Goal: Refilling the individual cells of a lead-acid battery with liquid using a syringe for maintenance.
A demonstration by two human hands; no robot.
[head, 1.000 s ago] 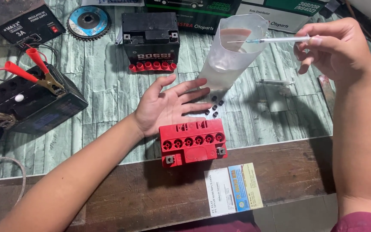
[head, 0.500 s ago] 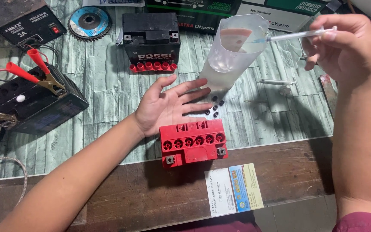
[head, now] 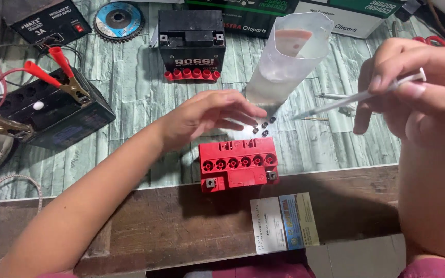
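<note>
A small red battery (head: 238, 163) with a row of open filler holes stands at the table's front edge. My left hand (head: 209, 117) hovers palm down just behind it, fingers spread, holding nothing, close to several small black caps (head: 263, 126). My right hand (head: 421, 98) holds a thin clear syringe (head: 359, 98) with its tip pointing left, toward the base of a cut clear plastic container (head: 289, 54) that holds some liquid.
A black battery (head: 191, 38) with red caps stands at the back. At the left a black battery (head: 52, 116) has red clamps (head: 60, 72) on it, with a power supply (head: 45, 23) and a grinding disc (head: 118, 19) behind. A leaflet (head: 283, 222) lies at the front.
My right hand drew the syringe out of the container and lowered it to the right. My left hand turned from palm up to palm down.
</note>
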